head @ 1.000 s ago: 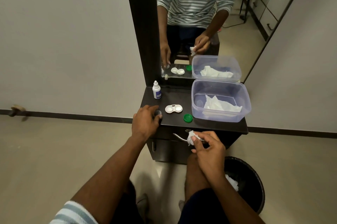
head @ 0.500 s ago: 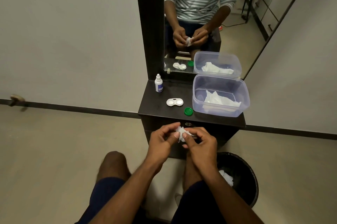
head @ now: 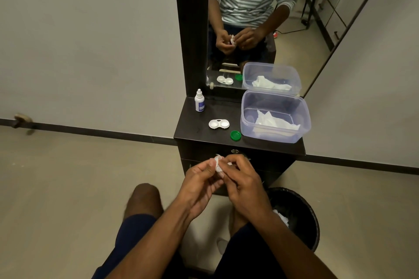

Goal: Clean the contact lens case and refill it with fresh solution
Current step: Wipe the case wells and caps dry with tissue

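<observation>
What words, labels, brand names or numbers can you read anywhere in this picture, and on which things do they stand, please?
Nothing here can be read.
Solution bottle: it carries a blue label, but the print is too small and blurred to read.
Lens case, green cap, plastic container, bin: no lettering shows.

Plain pale wall (head: 90, 36) met by dark skirting strip (head: 95, 131) above beige floor (head: 56, 188). Dark vanity cabinet (head: 238, 163) set at 12 o'clock, tall dark-framed mirror (head: 294, 29) mounted above. Black bin (head: 301, 206) placed at 4 o'clock.
</observation>
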